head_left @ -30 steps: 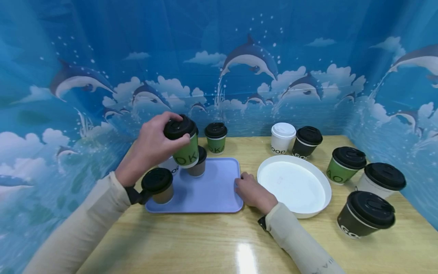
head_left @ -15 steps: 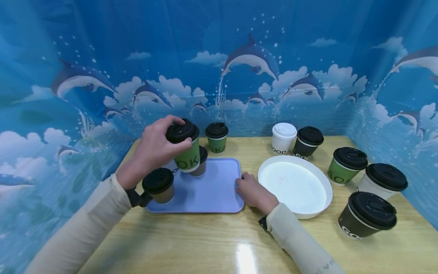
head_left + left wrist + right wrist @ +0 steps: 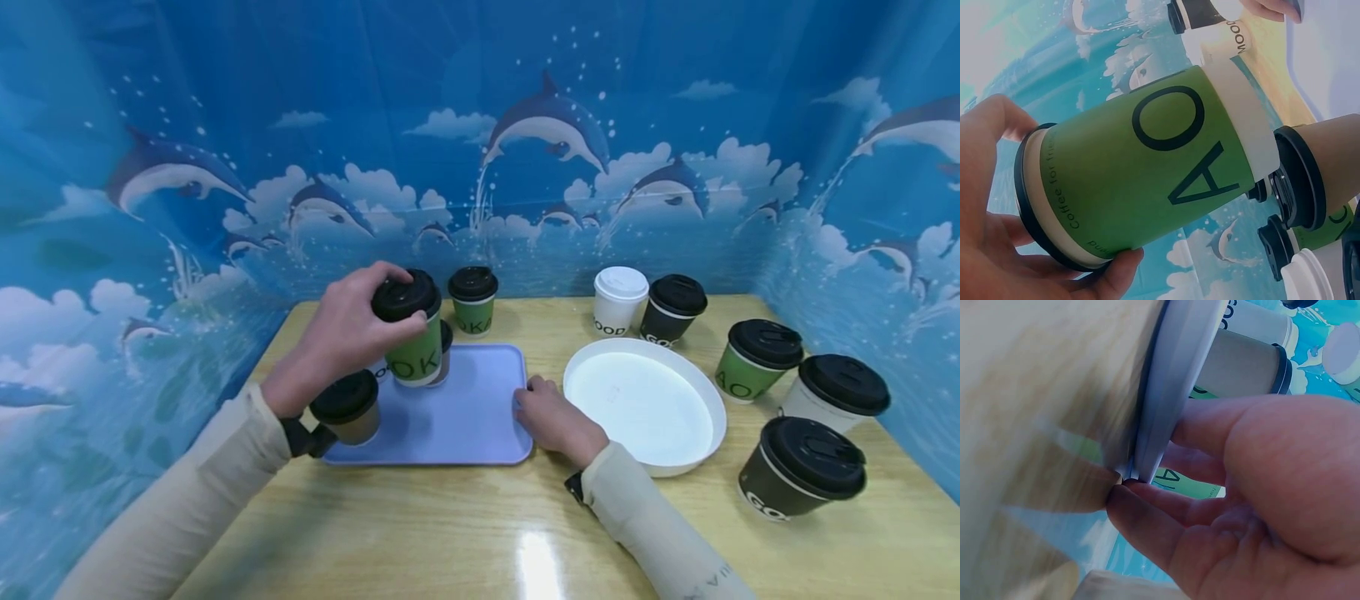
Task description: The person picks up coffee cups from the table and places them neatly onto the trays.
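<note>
My left hand (image 3: 348, 321) grips a green paper coffee cup (image 3: 414, 352) by its black lid, with the fingers and thumb round the lid's rim in the left wrist view. The cup is low over the lilac tray (image 3: 480, 408); whether its base touches cannot be told. A brown cup (image 3: 351, 408) stands at the tray's near left. Behind the held cup, a grey-brown cup (image 3: 446, 346) and a white cup are mostly hidden. At the tray's right edge, my right hand (image 3: 557, 423) pinches the rim, thumb above and fingertips at the underside.
A smaller green cup (image 3: 473, 304) stands behind the tray. Right of it lies a round white tray (image 3: 645, 400). Beyond and beside that stand a white-lidded cup (image 3: 619, 304), a black cup (image 3: 672, 308), a green cup (image 3: 756, 362) and several more. A dolphin-print curtain (image 3: 480, 150) encloses the table.
My left hand has lowered the green cup and brought it slightly right, covering more of the grey-brown cup. The right hand stays at the tray's edge.
</note>
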Demonstrator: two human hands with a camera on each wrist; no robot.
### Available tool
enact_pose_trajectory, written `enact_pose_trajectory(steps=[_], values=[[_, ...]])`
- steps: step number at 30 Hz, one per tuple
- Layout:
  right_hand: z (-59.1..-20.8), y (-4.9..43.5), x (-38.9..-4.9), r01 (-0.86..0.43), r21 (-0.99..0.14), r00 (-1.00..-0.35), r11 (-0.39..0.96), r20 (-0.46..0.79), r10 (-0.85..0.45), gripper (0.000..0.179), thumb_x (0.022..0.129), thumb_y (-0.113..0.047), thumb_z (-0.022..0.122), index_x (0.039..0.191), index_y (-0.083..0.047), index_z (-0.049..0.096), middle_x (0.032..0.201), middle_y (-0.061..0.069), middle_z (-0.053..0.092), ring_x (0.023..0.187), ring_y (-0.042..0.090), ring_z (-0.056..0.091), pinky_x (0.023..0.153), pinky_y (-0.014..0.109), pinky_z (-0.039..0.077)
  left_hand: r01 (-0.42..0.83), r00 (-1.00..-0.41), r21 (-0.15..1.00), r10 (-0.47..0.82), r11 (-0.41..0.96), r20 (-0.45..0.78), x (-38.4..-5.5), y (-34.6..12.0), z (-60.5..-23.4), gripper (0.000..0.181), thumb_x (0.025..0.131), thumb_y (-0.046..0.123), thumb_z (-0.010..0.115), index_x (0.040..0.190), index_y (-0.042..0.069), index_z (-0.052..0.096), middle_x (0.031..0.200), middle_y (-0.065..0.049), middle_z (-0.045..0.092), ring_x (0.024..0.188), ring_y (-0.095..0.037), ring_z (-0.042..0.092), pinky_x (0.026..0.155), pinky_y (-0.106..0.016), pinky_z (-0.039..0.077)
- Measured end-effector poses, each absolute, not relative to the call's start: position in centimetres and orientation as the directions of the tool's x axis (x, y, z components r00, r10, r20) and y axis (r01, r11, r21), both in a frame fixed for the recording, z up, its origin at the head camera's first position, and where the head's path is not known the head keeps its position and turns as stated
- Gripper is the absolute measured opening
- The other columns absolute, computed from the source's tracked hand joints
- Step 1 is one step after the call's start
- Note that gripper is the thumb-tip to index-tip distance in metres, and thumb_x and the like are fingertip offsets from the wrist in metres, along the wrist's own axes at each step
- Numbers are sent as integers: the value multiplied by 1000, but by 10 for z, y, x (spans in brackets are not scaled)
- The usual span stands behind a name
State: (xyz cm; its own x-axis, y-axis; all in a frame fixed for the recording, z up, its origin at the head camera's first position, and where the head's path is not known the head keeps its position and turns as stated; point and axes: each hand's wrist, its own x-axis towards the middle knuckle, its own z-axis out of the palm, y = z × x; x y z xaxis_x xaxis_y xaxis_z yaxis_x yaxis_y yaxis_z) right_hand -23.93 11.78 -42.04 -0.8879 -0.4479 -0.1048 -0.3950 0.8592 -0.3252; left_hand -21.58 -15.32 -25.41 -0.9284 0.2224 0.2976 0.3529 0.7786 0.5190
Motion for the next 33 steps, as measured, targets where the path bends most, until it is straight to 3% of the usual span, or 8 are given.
enact_pose_trajectory(steps=[13, 33], values=[[-421, 118, -240, -407, -307, -886, 860, -97, -454, 31, 107, -16, 53, 128, 3, 66, 133, 30, 54, 119, 42, 55, 99, 53, 51, 330, -940, 511, 225, 794, 257, -214, -150, -261, 52, 90, 39, 71, 133, 12, 59, 137, -18, 58, 114, -35, 63, 82, -52, 59], [-421, 119, -239, -412, -314, -884, 855, -88, -459, 30, 106, -13, 54, 128, 5, 65, 132, 31, 55, 116, 41, 55, 96, 53, 52, 307, -950, 518, 227, 799, 214, -213, -151, -268, 52, 90, 40, 71, 133, 14, 59, 136, -16, 59, 110, -34, 66, 82, -51, 59]])
